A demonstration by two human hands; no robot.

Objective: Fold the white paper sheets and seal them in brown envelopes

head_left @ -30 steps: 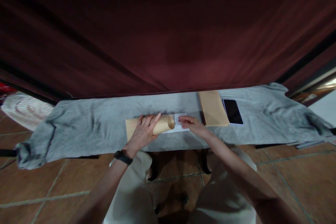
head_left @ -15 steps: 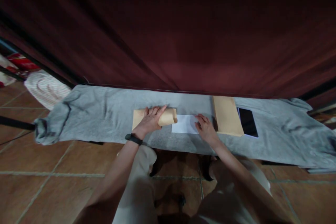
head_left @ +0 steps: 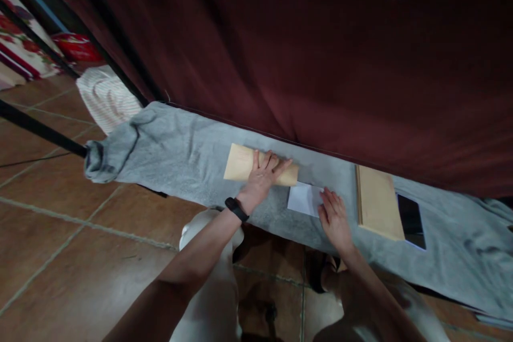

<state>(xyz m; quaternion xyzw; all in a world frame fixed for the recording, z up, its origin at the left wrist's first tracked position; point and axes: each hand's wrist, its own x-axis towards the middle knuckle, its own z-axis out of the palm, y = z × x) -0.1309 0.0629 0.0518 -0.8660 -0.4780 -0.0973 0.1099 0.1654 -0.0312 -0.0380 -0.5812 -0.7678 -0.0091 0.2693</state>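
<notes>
A tan paper envelope (head_left: 239, 163) lies on the grey cloth, with my left hand (head_left: 262, 175) flat across it and its fingers spread. Beside the envelope's right end is a white sheet of paper (head_left: 303, 199). The upper left of the sheet meets the envelope; whether it reaches inside, I cannot tell. My right hand (head_left: 335, 219) has the sheet's right end between thumb and fingers. A black band (head_left: 236, 208) circles my left wrist.
A stack of tan envelopes (head_left: 379, 203) lies to the right, beside a dark-screened phone (head_left: 412, 222). Grey cloth (head_left: 180, 144) covers the narrow bench. Behind it hangs a dark red curtain (head_left: 320, 91). Striped white fabric (head_left: 108, 96) is at the left.
The view has turned, so the bench now slants down to the right. My left hand lies flatter on the envelope, whose raised right end has flattened. My right hand stays at the sheet.
</notes>
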